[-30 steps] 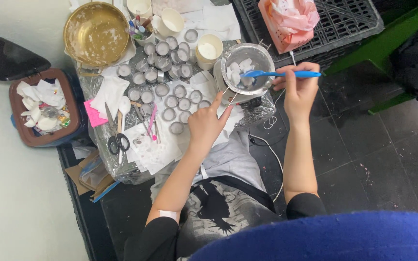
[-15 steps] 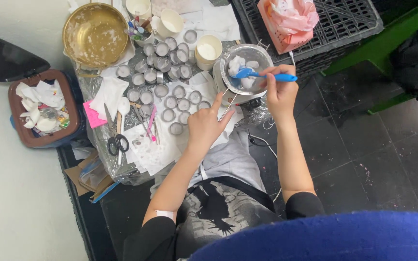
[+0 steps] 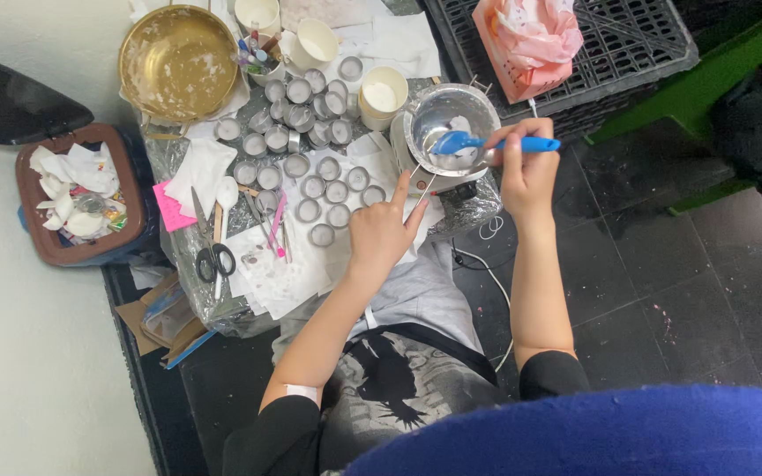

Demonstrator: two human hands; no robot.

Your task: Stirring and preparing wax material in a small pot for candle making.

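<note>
My right hand (image 3: pixel 526 176) grips the handle of a blue spatula (image 3: pixel 496 142), whose blade rests among white chunks inside a small metal pot (image 3: pixel 451 128). The pot sits on a small appliance at the table's right end. My left hand (image 3: pixel 384 231) rests on the paper-covered table (image 3: pixel 275 273) just left of the pot, its index finger stretched toward the pot's handle, holding nothing. Several small round metal cups (image 3: pixel 315 185) stand in rows to the left of that hand.
A gold bowl (image 3: pixel 178 62) sits far left, white cups (image 3: pixel 383 92) behind the pot. Scissors (image 3: pixel 211 251), a white spoon and pink-handled tools lie on the paper. A brown bin of tissue (image 3: pixel 77 198) stands at left, a black crate with a pink bag (image 3: pixel 531 40) at right.
My right hand has drawn the blue spatula left, its blade now down inside the pot. My left hand stays by the pot, index finger now pointing.
</note>
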